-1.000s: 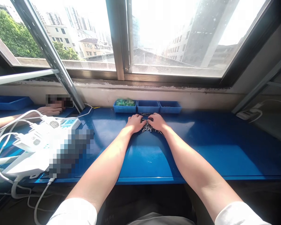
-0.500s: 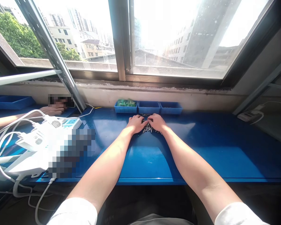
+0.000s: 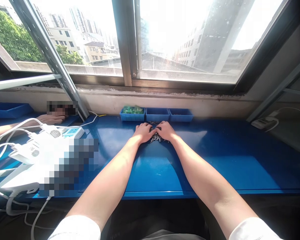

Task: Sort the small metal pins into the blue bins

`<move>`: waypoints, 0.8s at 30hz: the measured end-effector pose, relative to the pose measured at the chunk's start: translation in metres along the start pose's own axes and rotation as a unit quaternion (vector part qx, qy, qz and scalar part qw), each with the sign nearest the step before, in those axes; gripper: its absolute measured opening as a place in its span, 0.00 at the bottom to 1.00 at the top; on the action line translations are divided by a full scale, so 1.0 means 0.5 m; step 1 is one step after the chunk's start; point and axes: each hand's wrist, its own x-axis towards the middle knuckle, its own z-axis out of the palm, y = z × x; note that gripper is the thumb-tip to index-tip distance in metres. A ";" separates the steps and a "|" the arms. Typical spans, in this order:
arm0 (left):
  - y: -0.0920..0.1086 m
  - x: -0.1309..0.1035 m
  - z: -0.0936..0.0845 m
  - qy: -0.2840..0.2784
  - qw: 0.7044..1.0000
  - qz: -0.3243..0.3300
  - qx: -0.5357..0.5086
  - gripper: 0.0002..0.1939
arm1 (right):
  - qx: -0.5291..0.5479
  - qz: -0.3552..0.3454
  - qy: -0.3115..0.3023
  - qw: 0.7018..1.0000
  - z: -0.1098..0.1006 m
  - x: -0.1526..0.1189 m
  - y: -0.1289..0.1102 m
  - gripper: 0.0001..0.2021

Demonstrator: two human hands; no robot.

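Note:
On the blue table [image 3: 160, 166] lies a heap of small, thin metal pieces [image 3: 156, 137], silvery and dark; they look like screws or pins, too small to name surely. My left hand [image 3: 143, 132] rests cupped against the heap's left side. From the right, my right hand [image 3: 166, 130] curves round it in the same way, the two thumbs close together over the pieces. Neither hand is closed in a fist, and both touch the heap. Part of the heap is hidden under the fingers.
Behind the heap stand a blue bin with green packets [image 3: 132, 115], a middle blue bin [image 3: 157, 115] and a right blue bin [image 3: 181, 115]. White plugs and cables crowd a power strip [image 3: 75, 132] at left. Another person's hand [image 3: 52, 118] is at far left.
The camera view has shifted slightly, so the scene sits a little further left. Both hands stay around the heap, with little visible movement.

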 end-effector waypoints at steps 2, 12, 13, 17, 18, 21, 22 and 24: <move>-0.001 0.001 0.002 0.004 1.000 0.002 0.000 0.27 | -0.003 -0.013 -0.001 1.000 -0.001 -0.001 -0.003 0.16; 0.001 -0.001 0.000 0.005 1.000 0.005 -0.002 0.27 | -0.025 -0.002 0.012 1.000 -0.004 0.001 -0.016 0.13; 0.002 -0.001 0.000 0.005 1.000 0.005 -0.002 0.27 | -0.027 0.000 0.014 1.000 -0.002 0.001 -0.016 0.13; 0.002 0.000 -0.001 0.007 1.000 -0.006 -0.007 0.26 | -0.022 0.016 0.040 0.999 0.005 0.001 -0.013 0.14; 0.002 0.000 -0.002 0.011 1.000 -0.008 -0.011 0.26 | -0.020 0.018 0.049 0.998 0.006 0.002 -0.012 0.14; 0.004 0.000 -0.007 0.050 0.998 0.006 -0.034 0.23 | -0.013 0.008 0.086 0.996 0.006 0.004 -0.009 0.16; 0.006 0.000 -0.009 0.068 0.997 0.017 -0.044 0.21 | -0.010 -0.002 0.099 0.995 0.005 0.005 -0.009 0.17; 0.011 -0.002 -0.013 0.097 0.992 0.043 -0.062 0.17 | 0.002 -0.021 0.117 0.993 0.003 0.005 -0.011 0.18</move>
